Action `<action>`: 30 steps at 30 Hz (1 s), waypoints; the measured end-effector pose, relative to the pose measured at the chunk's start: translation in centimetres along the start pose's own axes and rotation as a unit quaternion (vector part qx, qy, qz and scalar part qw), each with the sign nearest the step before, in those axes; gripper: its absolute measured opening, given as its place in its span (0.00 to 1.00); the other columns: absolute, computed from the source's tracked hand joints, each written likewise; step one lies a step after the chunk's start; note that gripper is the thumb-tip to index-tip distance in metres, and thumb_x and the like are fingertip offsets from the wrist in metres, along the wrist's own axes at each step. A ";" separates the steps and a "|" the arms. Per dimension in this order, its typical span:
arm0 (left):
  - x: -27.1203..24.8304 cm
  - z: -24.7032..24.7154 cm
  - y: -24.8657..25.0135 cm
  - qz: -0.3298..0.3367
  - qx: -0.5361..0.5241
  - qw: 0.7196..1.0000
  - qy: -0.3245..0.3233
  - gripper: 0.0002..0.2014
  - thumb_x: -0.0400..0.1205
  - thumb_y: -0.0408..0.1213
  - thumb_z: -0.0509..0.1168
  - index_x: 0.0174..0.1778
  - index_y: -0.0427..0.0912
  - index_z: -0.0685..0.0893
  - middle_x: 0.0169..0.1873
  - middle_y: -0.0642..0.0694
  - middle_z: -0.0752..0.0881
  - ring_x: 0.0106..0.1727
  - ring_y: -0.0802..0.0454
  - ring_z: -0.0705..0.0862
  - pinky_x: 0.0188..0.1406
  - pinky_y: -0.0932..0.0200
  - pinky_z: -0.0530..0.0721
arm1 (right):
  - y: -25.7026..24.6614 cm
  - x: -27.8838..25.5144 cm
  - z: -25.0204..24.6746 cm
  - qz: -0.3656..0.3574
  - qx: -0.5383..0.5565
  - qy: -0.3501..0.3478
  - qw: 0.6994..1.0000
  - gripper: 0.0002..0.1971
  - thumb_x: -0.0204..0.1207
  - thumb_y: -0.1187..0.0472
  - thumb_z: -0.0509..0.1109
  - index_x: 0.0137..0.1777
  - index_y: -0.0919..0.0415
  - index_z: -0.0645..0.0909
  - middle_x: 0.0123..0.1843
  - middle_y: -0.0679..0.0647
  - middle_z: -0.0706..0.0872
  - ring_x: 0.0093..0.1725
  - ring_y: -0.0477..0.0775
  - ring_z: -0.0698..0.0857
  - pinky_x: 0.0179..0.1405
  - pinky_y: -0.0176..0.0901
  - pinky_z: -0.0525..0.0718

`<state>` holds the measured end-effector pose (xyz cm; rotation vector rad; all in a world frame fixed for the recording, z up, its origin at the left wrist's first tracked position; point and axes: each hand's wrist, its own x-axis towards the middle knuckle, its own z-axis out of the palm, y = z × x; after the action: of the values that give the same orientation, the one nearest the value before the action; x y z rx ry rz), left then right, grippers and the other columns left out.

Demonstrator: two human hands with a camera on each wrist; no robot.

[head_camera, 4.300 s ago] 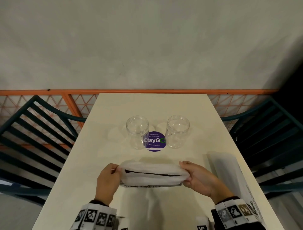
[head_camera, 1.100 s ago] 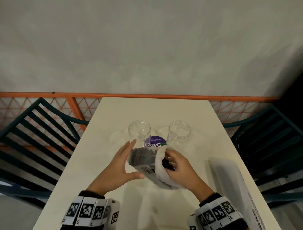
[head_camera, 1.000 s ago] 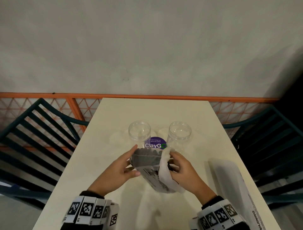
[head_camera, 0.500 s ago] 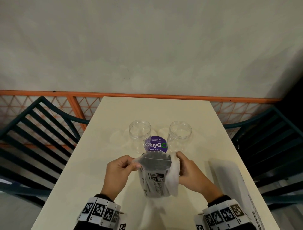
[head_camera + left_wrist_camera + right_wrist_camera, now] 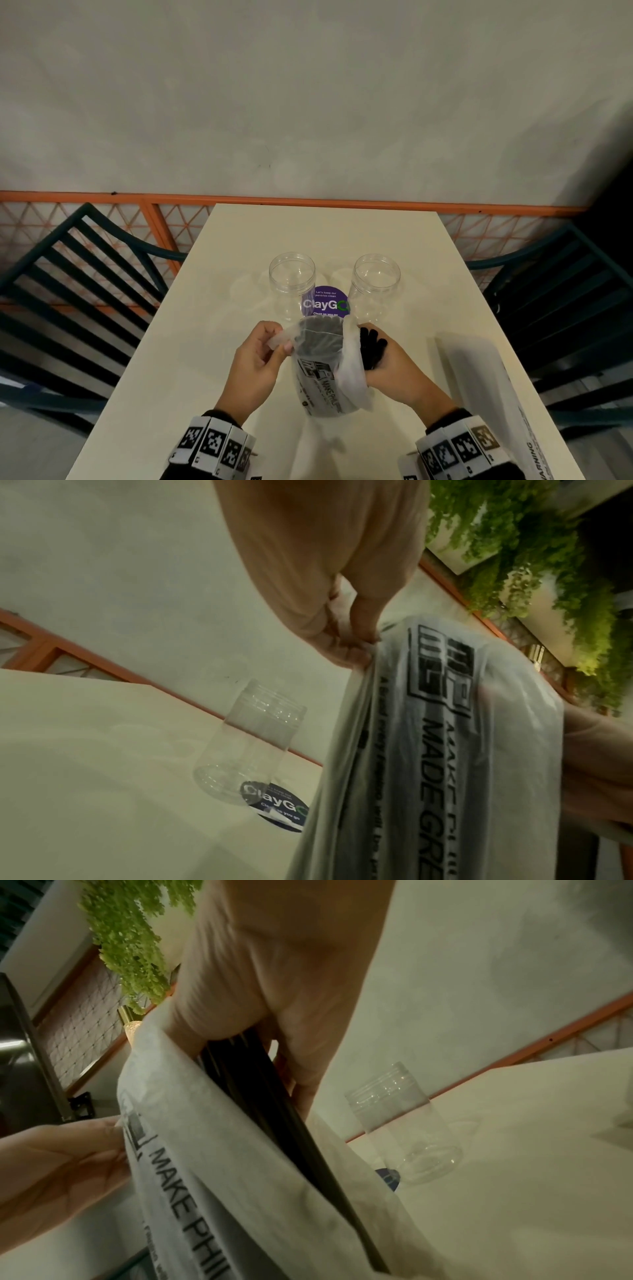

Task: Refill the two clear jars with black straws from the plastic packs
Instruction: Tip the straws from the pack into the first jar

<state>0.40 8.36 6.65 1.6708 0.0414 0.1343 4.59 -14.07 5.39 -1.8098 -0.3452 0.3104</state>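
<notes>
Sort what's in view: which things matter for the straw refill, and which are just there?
Job: open straw pack, black straws, left jar, right jar, second pack.
Just there: purple sticker, chairs, orange railing.

A cream table (image 5: 342, 233) is butting against an orange lattice railing (image 5: 102, 219) below a grey plaster wall (image 5: 308, 102), dark slatted chairs (image 5: 78, 274) flanking it, green foliage (image 5: 548, 547) hanging nearby.
</notes>
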 end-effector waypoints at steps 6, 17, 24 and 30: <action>0.0 0.9 -0.5 0.048 0.082 0.995 0.021 0.09 0.72 0.51 0.63 0.33 0.52 0.83 0.30 0.48 0.81 0.31 0.57 0.77 0.29 0.70 0.74 | 0.3 0.2 -0.1 -0.017 0.001 -0.008 1.000 0.23 0.62 0.69 0.79 0.57 0.60 0.78 0.47 0.41 0.87 0.51 0.41 0.85 0.51 0.31 0.80; 0.7 0.7 -0.6 -0.009 -0.029 1.000 0.003 0.15 0.58 0.47 0.79 0.32 0.42 0.88 0.26 0.48 0.85 0.30 0.57 0.79 0.33 0.70 0.77 | -0.3 0.1 -0.4 -0.019 0.025 0.019 0.999 0.19 0.56 0.52 0.75 0.48 0.49 0.79 0.39 0.29 0.86 0.42 0.30 0.83 0.41 0.24 0.78; 0.4 1.6 -1.3 0.030 0.033 0.998 0.041 0.13 0.71 0.45 0.69 0.25 0.45 0.73 0.18 0.55 0.73 0.23 0.59 0.66 0.22 0.71 0.64 | -0.3 -0.4 -0.1 -0.011 0.045 0.000 0.999 0.19 0.62 0.65 0.77 0.54 0.54 0.82 0.44 0.39 0.89 0.49 0.39 0.86 0.46 0.29 0.80; 0.3 1.0 -0.8 0.027 0.034 0.999 -0.021 0.11 0.69 0.50 0.66 0.38 0.48 0.74 0.29 0.53 0.78 0.29 0.55 0.74 0.29 0.65 0.72 | 0.4 -0.2 1.4 -0.022 0.037 0.063 0.997 0.21 0.58 0.66 0.78 0.53 0.64 0.80 0.43 0.46 0.89 0.47 0.44 0.87 0.45 0.33 0.81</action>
<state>0.82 7.44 5.80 1.7431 -0.0319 0.1392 3.90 -13.04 4.70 -1.7365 -0.2809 0.1748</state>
